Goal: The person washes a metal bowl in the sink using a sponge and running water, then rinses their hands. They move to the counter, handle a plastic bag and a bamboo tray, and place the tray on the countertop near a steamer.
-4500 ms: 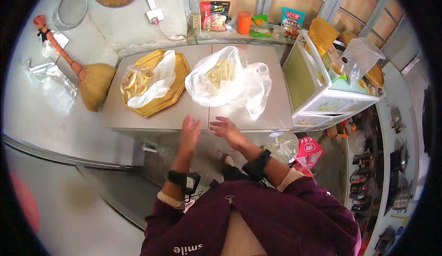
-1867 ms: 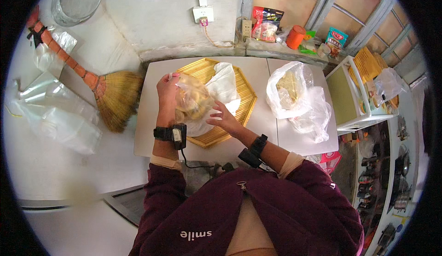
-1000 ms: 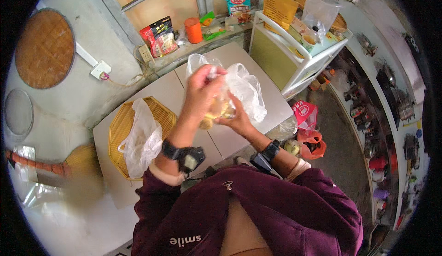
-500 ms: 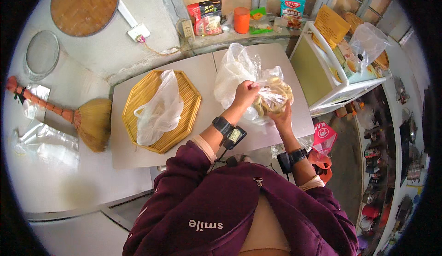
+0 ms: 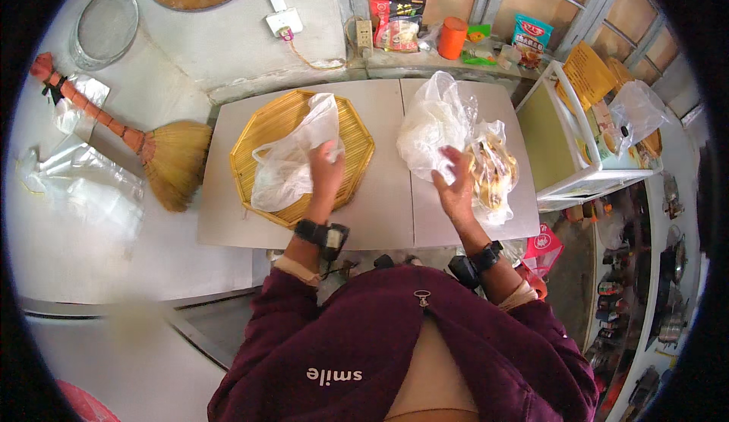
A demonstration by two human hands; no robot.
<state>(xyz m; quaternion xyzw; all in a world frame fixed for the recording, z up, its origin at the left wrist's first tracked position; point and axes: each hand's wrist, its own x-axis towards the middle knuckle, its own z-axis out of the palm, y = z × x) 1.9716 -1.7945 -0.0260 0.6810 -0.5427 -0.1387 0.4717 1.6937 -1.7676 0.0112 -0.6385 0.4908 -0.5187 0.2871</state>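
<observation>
A crumpled white plastic bag (image 5: 282, 170) lies on an octagonal woven bamboo tray (image 5: 250, 130) at the left of the table. Over the bag's right side hovers my left hand (image 5: 326, 175), somewhat blurred, its fingers loosely apart with nothing seen in them. My right hand (image 5: 457, 190) is raised, fingers spread and empty, just left of a clear plastic bag (image 5: 493, 171) filled with yellow-brown pieces whose kind I cannot make out. Behind the right hand stands another crumpled white plastic bag (image 5: 433, 130), resting on the table.
Both trays and bags share a grey table (image 5: 380, 221). A straw hand broom (image 5: 176, 156) leans at the left. Along the back ledge stand a red-and-black food packet (image 5: 396, 26), an orange jar (image 5: 452, 39) and a blue packet (image 5: 530, 39). A white cart (image 5: 562, 145) flanks the right.
Both hands have let go of the clear bag of yellow-brown pieces, which now rests on the table. My left hand has swung left to the tray; the view has shifted.
</observation>
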